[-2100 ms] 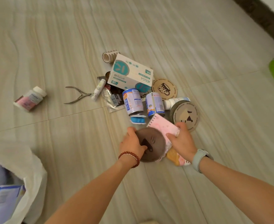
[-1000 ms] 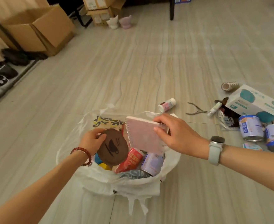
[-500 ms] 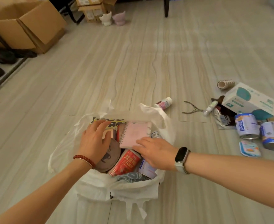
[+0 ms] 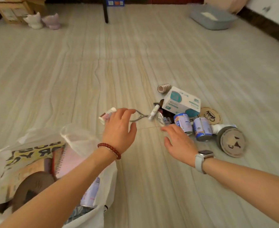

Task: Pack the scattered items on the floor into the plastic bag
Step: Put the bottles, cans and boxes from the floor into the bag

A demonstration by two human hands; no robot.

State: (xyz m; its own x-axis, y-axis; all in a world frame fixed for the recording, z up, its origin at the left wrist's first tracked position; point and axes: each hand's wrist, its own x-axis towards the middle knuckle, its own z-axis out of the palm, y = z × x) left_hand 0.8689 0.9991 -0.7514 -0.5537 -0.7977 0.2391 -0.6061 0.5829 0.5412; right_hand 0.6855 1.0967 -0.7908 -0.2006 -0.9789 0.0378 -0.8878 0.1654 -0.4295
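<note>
A pink notebook and other items are already held in the plastic bag. Both cans, a box and coasters are left on the floor. Nothing is held: left hand and right hand are spread open.

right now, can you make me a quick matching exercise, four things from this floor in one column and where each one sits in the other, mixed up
Things:
1. pink notebook
2. small pink bottle
3. tape roll
4. grey tray

Places:
a. far across the floor, near the wall
b. just beyond the mask box
c. inside the plastic bag
d. at the fingertips of the left hand

Pairs: 1-c, 2-d, 3-b, 4-a
</note>
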